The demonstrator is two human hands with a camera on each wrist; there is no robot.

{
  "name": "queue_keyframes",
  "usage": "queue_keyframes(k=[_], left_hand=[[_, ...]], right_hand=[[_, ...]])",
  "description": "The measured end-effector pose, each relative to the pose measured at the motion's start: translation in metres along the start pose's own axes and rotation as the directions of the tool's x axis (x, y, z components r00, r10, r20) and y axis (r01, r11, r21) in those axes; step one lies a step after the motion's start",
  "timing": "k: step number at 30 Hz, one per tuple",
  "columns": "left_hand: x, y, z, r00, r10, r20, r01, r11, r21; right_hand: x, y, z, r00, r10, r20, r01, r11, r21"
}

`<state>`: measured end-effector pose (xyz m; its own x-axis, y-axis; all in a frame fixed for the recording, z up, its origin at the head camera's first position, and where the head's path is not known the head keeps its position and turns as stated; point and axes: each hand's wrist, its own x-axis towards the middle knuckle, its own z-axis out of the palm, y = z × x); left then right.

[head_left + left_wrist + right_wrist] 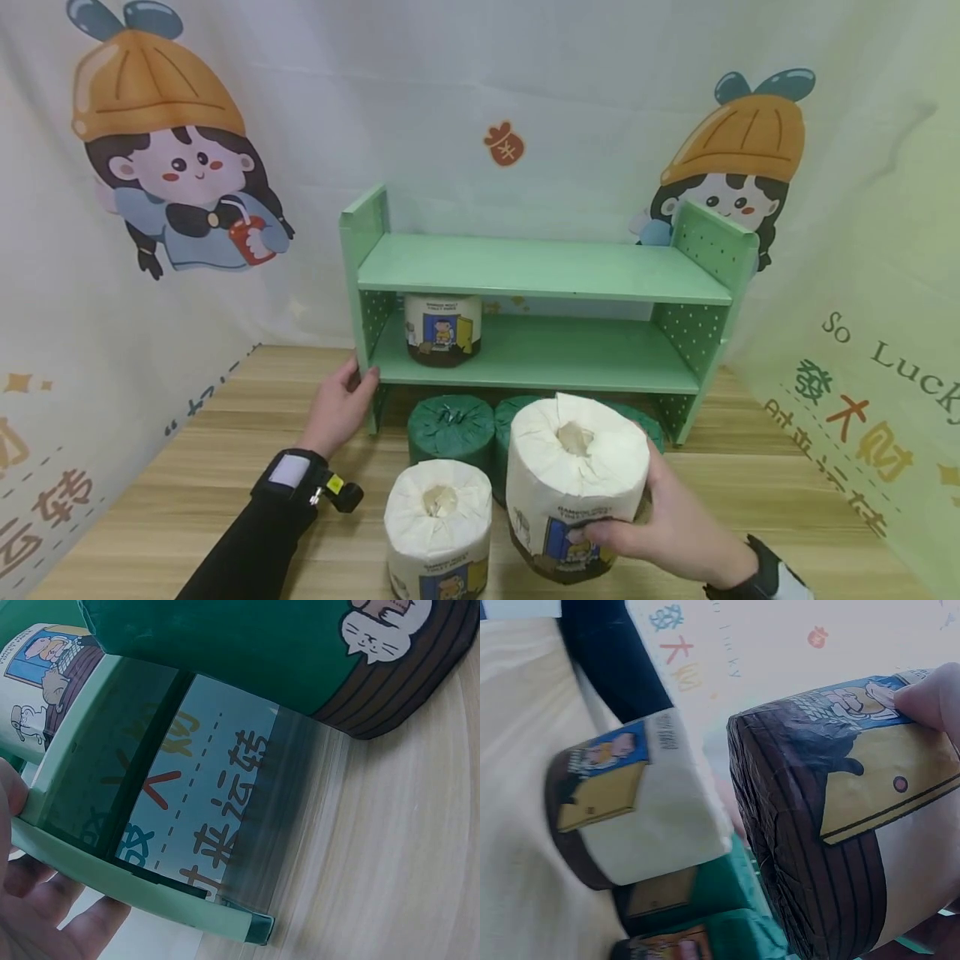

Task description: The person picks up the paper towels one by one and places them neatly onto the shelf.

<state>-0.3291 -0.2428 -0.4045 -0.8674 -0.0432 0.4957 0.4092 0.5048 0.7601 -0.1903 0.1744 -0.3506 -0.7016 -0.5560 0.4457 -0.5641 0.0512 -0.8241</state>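
1. At the left of the frame, a cartoon figure (176,167) fills the upper part of the pale backdrop (337,125).
2. Left of centre, your left hand (341,408) grips the left side panel of the green shelf (540,267), thumb at its front edge and fingers on its outer face.
3. In the centre, a white-wrapped roll (442,333) stands upright on the lower board, near that panel.
4. At bottom centre, a front white roll (438,517) stands upright, with a green roll (452,429) just behind it.
5. Right of that, at lower centre-right, the held roll (577,458) tilts slightly, clear of the wooden table (750,508), partly hiding more green wrapping behind it.
6. At lower right, your right hand (675,525) is clamped on the held roll, thumb across its printed front.
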Motion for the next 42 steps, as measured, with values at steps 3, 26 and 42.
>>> queue_keyframes(k=[3, 26, 42], left_hand=[[0.0, 0.001, 0.0, 1.0, -0.006, 0.002, 0.006, 1.0, -0.002], [0.0, -0.001, -0.001, 1.0, -0.014, 0.002, 0.014, 1.0, -0.016], [-0.001, 0.003, -0.001, 1.0, -0.017, -0.003, 0.017, 1.0, -0.004]], right_hand=[[0.012, -0.003, -0.005, 1.0, -0.01, -0.019, 0.01, 0.999, -0.034], [0.08, 0.029, -0.041, 0.982, 0.127, -0.142, -0.145, 0.982, -0.123], [0.101, 0.037, -0.054, 0.955, 0.215, -0.205, -0.25, 0.955, -0.162]])
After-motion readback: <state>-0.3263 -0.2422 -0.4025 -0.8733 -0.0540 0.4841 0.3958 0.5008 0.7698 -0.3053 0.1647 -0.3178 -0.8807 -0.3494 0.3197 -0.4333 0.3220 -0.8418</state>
